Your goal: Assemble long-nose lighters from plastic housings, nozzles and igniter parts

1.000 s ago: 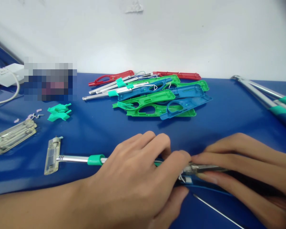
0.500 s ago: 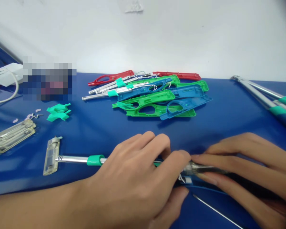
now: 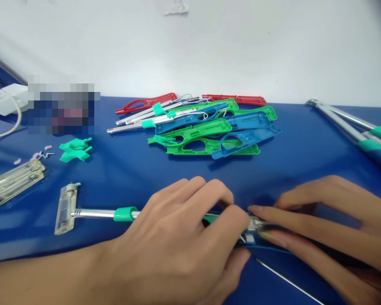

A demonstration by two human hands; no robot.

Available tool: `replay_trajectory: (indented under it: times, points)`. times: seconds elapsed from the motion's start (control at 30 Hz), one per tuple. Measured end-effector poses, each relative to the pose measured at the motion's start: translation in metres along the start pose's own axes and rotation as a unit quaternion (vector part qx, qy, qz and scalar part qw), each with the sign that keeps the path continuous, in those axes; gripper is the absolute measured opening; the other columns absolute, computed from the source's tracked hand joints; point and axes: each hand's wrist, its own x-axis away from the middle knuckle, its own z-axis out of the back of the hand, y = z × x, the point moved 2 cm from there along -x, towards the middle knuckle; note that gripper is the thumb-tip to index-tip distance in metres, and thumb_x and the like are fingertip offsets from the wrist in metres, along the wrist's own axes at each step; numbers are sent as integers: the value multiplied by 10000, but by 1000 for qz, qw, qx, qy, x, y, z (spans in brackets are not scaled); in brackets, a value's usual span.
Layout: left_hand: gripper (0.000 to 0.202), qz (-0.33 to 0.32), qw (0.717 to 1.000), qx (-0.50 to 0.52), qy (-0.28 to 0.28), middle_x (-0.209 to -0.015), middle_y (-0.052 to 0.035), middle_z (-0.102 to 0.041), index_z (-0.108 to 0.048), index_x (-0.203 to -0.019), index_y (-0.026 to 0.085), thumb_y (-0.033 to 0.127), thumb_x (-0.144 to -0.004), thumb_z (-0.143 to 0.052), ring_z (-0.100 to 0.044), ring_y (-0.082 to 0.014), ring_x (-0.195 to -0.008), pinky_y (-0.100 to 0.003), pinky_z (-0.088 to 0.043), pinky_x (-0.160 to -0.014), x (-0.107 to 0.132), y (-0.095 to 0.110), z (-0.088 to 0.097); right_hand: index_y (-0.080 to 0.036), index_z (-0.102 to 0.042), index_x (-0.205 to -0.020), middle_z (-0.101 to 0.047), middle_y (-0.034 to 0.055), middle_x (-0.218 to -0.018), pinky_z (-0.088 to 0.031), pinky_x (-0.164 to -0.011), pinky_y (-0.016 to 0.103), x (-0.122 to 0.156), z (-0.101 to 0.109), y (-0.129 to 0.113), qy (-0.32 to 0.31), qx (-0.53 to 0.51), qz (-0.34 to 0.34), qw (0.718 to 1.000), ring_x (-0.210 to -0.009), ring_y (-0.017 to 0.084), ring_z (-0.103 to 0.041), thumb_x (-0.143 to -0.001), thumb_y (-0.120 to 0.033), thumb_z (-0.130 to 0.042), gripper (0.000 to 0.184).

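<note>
In the middle foreground my left hand [image 3: 180, 228] is closed over a long-nosed gas lighter in pieces, hiding most of its blue casing half. Out to the left sticks its metal tube [image 3: 93, 213] with a green collar [image 3: 123, 214]. My right hand [image 3: 324, 220] pinches a clear fuel tank [image 3: 257, 224] at the right end of the casing, right by my left fingertips. A bit of white wire [image 3: 242, 238] shows below my left index finger. Beyond the tube's tip lies another clear tank [image 3: 65, 209].
Red, green and blue casing halves [image 3: 206, 127] lie piled with metal tubes at the back. Green trigger pieces [image 3: 76, 149] and clear tanks [image 3: 15, 184] are on the left. Lighters [image 3: 358, 127] lie at right. A thin metal rod [image 3: 288, 281] is in front.
The fingers of my right hand have shifted slightly left along the clear tank, closer to my left hand. My left hand keeps its grip; the view has moved a little.
</note>
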Motion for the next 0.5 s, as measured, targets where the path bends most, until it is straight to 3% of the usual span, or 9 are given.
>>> replay_trajectory:
  times: [0.23,0.5]
  points:
    - [156,-6,1000,5,-4,-1044,-60,-758,-805,-1153,282,381,-1048,-745,-758,-248,-982,-350,-723,-841,-1,1,-2,-462,-711,-1442,-724,-9,-1165,-709,-743,274,-3,4,-2,8,-1,19,1000,-939,157,-793,-1201,-407,-580,280]
    - [88,-12,1000,12,-6,-1025,-39,-782,-810,-1048,275,266,-1050,-723,-743,-209,-907,-313,-693,-803,17,-2,-4,-458,-750,-1332,-828,-74,-1146,-689,-943,338,-3,5,-4,32,-11,19,999,-1063,180,-793,-1210,-453,-612,184]
